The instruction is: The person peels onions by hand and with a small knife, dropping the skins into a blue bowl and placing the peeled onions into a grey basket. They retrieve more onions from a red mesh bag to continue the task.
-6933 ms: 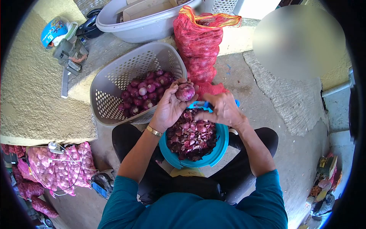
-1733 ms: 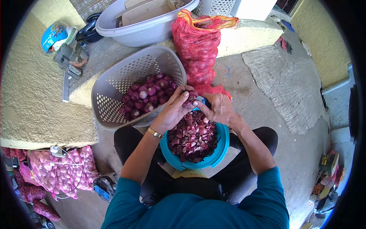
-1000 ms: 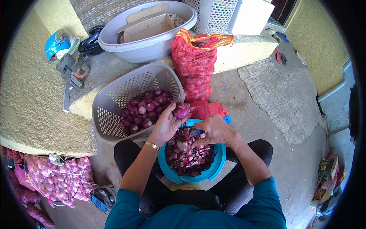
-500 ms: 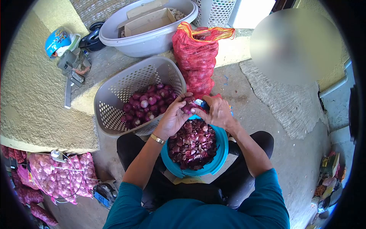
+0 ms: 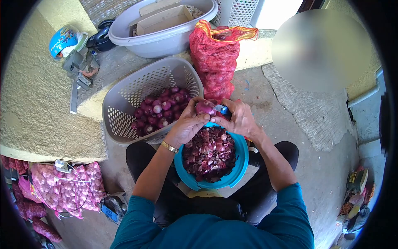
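Observation:
Between my hands is a red onion [image 5: 205,108], held above a blue basin [image 5: 241,159]. My left hand [image 5: 188,124] has its fingers wrapped around the onion. In my right hand [image 5: 239,118] is a small tool with a blue-and-white part [image 5: 222,109], pressed up beside the onion; its exact kind is mostly hidden by my fingers. Loose onion skins [image 5: 210,153] fill the basin between my legs. Left of the basin, a grey perforated basket [image 5: 124,93] holds many red onions [image 5: 163,106].
A red mesh sack [image 5: 215,58] of onions stands beyond my hands. Behind the basket, a large pale tub [image 5: 161,45] holds a cardboard box [image 5: 166,23]. Pink net bags [image 5: 66,186] lie at lower left. Assorted items [image 5: 356,199] line the right wall.
The onion has been turned, and more of its smooth purple surface shows. Both hands have shifted slightly, still together above the basin.

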Available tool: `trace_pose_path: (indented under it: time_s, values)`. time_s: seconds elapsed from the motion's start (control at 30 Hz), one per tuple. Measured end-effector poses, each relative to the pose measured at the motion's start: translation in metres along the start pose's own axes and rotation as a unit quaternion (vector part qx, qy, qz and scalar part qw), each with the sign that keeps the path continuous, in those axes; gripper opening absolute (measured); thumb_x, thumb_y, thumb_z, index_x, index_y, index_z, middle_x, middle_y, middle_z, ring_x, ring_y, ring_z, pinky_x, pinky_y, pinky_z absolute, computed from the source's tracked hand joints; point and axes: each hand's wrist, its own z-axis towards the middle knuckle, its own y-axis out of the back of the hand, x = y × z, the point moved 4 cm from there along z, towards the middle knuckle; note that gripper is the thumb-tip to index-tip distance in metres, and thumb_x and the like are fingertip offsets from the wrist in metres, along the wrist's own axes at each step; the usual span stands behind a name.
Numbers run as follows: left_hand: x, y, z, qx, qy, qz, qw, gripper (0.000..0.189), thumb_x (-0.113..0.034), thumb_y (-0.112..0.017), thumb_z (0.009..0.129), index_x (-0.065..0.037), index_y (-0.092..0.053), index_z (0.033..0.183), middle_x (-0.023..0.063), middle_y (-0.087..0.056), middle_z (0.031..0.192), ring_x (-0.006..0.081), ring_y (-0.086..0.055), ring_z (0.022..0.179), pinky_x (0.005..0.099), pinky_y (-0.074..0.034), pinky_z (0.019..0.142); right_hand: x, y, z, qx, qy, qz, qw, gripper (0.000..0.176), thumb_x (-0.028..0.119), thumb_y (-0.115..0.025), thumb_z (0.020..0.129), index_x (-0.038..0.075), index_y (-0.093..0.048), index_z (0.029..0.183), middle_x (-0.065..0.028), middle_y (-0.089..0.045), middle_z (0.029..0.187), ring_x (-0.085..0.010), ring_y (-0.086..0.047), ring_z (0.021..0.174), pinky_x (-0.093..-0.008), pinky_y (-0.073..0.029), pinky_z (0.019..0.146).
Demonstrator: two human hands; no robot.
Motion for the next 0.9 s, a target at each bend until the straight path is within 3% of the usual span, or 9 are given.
trace_pose_path:
  time_s: [0.07, 0.27, 0.7, 0.9]
  values:
    - [0.005, -0.003, -0.001, 0.021, 0.004, -0.029, 0.999, 0.053, -0.003, -0.058, 0.096, -0.007, -0.035, 0.143, 0.0125, -0.046, 0.140, 0.0196, -0.049, 0.127, 0.0332, -0.044, 0.107, 0.006, 0.000, 0.000, -0.025, 0.026, 0.009, 0.999, 0.048, 0.048, -0.079, 0.078, 0.003, -0.063, 0.086, -0.0175, -0.061, 0.064, -0.0378, -0.064, 0.062, -0.0441, -0.049, 0.056]
    - [0.006, -0.012, 0.000, 0.025, 0.009, -0.051, 0.998, 0.042, -0.013, -0.048, 0.104, -0.008, -0.035, 0.144, 0.0079, -0.047, 0.138, 0.0151, -0.050, 0.124, 0.0291, -0.047, 0.099, 0.001, -0.002, -0.001, -0.008, 0.018, -0.035, 0.999, 0.048, 0.049, -0.077, 0.079, 0.004, -0.061, 0.083, -0.0168, -0.060, 0.063, -0.0382, -0.064, 0.061, -0.0439, -0.049, 0.054]
    - [0.010, -0.010, -0.002, 0.000, 0.021, -0.063, 0.998, 0.041, -0.020, -0.047, 0.105, -0.008, -0.039, 0.143, 0.0060, -0.053, 0.133, 0.0126, -0.053, 0.118, 0.0284, -0.048, 0.097, 0.000, -0.006, -0.003, -0.010, 0.052, -0.046, 0.998, 0.049, 0.053, -0.070, 0.084, 0.005, -0.062, 0.080, -0.0152, -0.060, 0.061, -0.0371, -0.063, 0.059, -0.0446, -0.048, 0.053]
    - [0.011, 0.002, 0.004, -0.031, 0.038, -0.106, 0.993, 0.044, -0.026, -0.044, 0.104, -0.004, -0.040, 0.142, 0.0095, -0.053, 0.134, 0.0169, -0.052, 0.121, 0.0315, -0.046, 0.101, 0.002, -0.009, -0.007, 0.056, 0.087, -0.140, 0.985, 0.044, 0.053, -0.068, 0.085, 0.009, -0.064, 0.080, -0.0135, -0.062, 0.062, -0.0341, -0.064, 0.061, -0.0438, -0.048, 0.054]
